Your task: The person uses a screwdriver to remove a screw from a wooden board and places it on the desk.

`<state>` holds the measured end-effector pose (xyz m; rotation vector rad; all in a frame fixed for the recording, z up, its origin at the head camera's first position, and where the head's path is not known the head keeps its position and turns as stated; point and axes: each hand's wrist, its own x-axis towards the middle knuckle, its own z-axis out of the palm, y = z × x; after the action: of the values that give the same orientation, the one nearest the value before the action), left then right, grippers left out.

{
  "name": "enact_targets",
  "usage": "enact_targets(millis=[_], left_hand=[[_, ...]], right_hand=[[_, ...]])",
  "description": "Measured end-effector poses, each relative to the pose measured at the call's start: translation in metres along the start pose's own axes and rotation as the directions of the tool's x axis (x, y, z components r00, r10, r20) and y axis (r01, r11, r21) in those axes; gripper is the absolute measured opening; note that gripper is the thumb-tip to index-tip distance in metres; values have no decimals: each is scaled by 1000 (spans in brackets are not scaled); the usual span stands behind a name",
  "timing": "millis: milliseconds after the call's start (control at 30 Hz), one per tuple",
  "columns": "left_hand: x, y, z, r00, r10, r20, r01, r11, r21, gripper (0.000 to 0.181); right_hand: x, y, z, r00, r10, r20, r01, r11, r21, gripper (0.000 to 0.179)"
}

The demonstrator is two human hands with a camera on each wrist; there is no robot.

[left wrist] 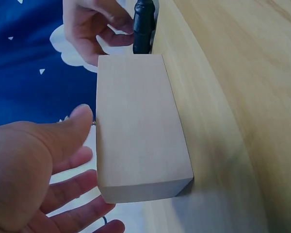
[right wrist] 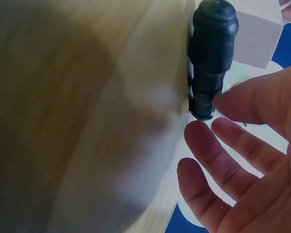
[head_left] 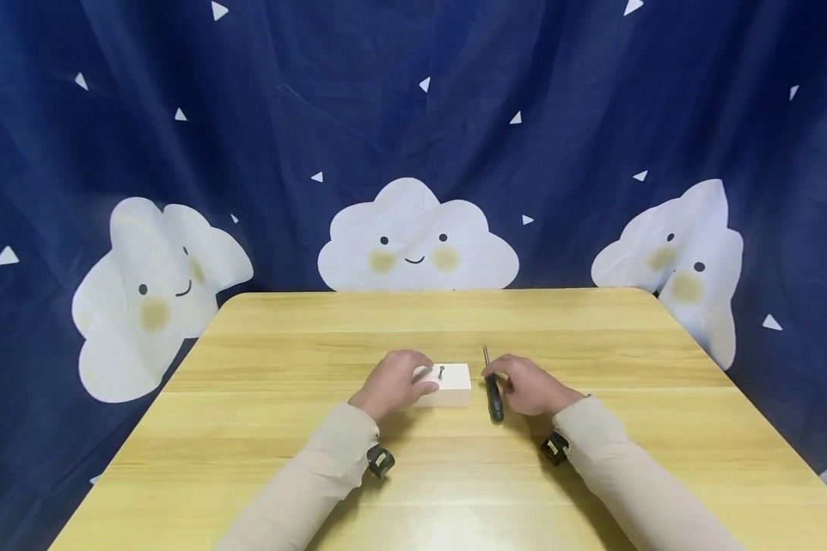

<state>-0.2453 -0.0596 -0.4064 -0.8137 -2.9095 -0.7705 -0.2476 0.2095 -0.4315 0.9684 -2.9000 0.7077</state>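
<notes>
A pale wooden block [head_left: 453, 395] lies on the table, with a small screw [head_left: 441, 372] sticking up from its top. My left hand [head_left: 396, 383] is at the block's left end, its thumb and fingers spread loosely. In the left wrist view, the left thumb [left wrist: 80, 126] stands slightly apart from the block. To the block's right lies a screwdriver [head_left: 495, 402] with a black handle, its metal shaft pointing away. My right hand [head_left: 529, 385] is over it, the thumb [right wrist: 252, 99] at the handle and the other visible fingers loosely bent, apart from it.
The wood-grain table [head_left: 427, 490] extends around both hands. Behind it hangs a dark blue curtain [head_left: 365, 99] with white clouds and triangles. A black strap device [head_left: 380, 461] is on the left wrist, and another [head_left: 555, 448] on the right.
</notes>
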Motion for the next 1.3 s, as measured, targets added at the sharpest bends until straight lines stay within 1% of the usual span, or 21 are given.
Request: enact_targets(millis=[133, 300, 567, 700, 833, 933, 1200, 1300], left_hand=[[1, 2, -1, 1000, -11, 13, 10, 999, 33, 35], [1, 3, -3, 999, -25, 33, 23, 998, 53, 34], [1, 2, -4, 998, -44, 46, 42, 998, 40, 21], [0, 2, -2, 998, -52, 47, 50, 998, 31, 27], [-1, 3, -1, 998, -52, 44, 50, 998, 36, 35], [0, 2, -1, 998, -52, 45, 50, 998, 41, 35], [-1, 0, -3, 999, -27, 45, 26, 999, 36, 36], [-1, -1, -3, 999, -17, 36, 16, 999, 39, 37]], right_hand=[[2, -3, 0, 997, -68, 24, 68, 997, -36, 49], [5, -7, 0, 992, -123, 41, 126, 988, -87, 44], [5, -11, 3, 989, -124, 86, 132, 987, -91, 42], [5, -10, 4, 986, -138, 99, 147, 985, -92, 43], [5, -8, 5, 986, -126, 109, 135, 988, -79, 40], [5, -8, 5, 986, -130, 107, 138, 988, -73, 38], [3, -4, 4, 977, -209, 44, 211, 976, -46, 39], [4, -2, 4, 973, -229, 34, 231, 972, -46, 42]])
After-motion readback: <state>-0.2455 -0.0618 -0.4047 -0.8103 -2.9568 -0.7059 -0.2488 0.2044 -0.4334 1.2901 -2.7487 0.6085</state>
